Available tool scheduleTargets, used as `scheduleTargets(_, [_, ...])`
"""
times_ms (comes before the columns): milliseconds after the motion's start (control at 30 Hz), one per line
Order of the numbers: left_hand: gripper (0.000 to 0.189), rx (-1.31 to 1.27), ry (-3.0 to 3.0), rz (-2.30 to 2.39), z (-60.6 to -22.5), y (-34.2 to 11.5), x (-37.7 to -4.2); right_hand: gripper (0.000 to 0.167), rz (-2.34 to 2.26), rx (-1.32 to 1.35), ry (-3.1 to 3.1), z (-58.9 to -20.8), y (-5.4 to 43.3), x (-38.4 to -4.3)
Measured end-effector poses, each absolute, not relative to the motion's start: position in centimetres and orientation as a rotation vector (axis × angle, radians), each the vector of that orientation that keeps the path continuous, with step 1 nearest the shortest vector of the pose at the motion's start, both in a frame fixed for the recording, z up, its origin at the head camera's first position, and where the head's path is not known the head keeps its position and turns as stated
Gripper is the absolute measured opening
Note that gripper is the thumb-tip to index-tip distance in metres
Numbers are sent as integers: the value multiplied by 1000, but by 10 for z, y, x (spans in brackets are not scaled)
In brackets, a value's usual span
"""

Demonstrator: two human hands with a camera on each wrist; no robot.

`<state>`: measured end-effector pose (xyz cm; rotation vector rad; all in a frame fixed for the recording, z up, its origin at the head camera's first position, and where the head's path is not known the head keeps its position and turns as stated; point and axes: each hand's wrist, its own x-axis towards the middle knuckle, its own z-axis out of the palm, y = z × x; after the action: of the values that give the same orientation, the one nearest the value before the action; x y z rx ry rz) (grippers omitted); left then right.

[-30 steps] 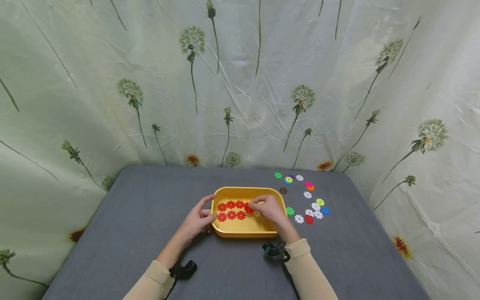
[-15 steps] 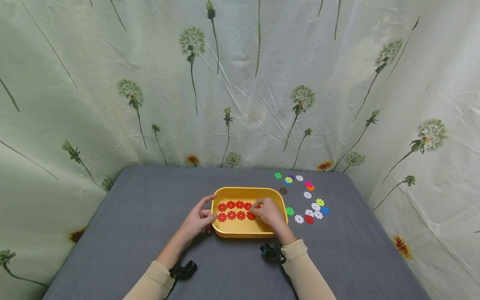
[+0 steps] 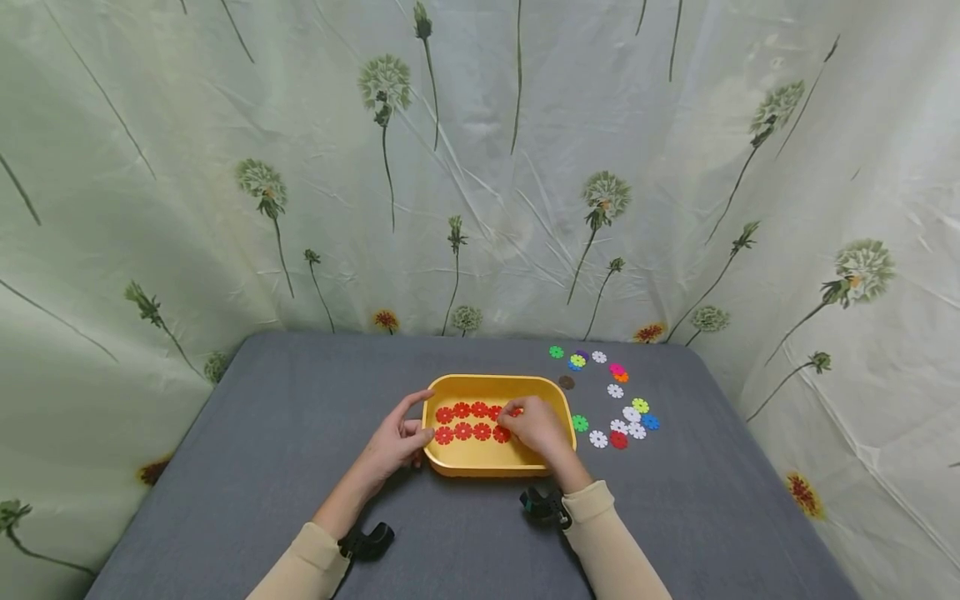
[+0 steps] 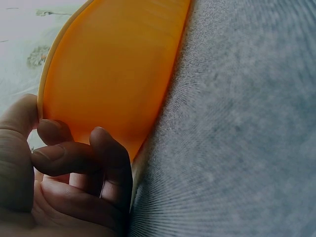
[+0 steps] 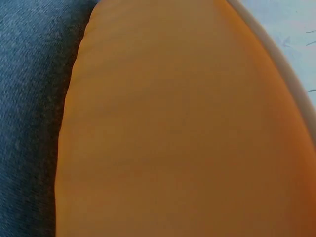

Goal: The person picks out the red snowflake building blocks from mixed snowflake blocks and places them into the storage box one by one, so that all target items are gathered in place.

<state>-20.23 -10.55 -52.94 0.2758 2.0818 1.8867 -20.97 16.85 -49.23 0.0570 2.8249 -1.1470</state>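
Observation:
A yellow plastic tray point(image 3: 480, 468) stands on the grey table. My left hand point(image 3: 393, 435) grips its left end, thumb on the near part of the rim and index finger farther along. In the left wrist view, the left fingers point(image 4: 111, 158) curl against the orange-looking outer wall. Inside the tray, red snowflake discs point(image 3: 462, 431) lie in two rows. My right hand point(image 3: 538, 425) is over the tray's right half, its fingertips pinching the red snowflake disc point(image 3: 500, 434) at the right end of the near row. Another bit of red shows behind its knuckles. The right wrist view shows only the tray's outer wall point(image 5: 173, 123).
Right of the tray, loose snowflake discs lie scattered on the table point(image 3: 315, 400): white point(image 3: 597, 439), green point(image 3: 580, 423), red point(image 3: 618, 440), blue point(image 3: 650, 422), brown point(image 3: 566, 382) and other colours. A flower-printed curtain point(image 3: 480, 167) hangs behind the table.
My right hand has moved slightly toward me, bringing a red snowflake disc from the far row's end to the near row's end. During the last half second it stays put. The left hand keeps its grip.

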Motion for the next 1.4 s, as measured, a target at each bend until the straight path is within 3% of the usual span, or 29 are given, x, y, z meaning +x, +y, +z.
scheduleTargets(567, [68, 274, 2067, 1892, -532, -106, -203, 38, -1770, -144, 2433, -449, 206, -204])
scheduleTargets(1133, [68, 173, 2094, 1978, -529, -107, -204, 41, -1836, 78, 2460, -449, 331, -199])
scheduleTargets(1400, [69, 157, 2095, 2006, -529, -107, -206, 58, -1522, 55, 2510, -466, 374, -189])
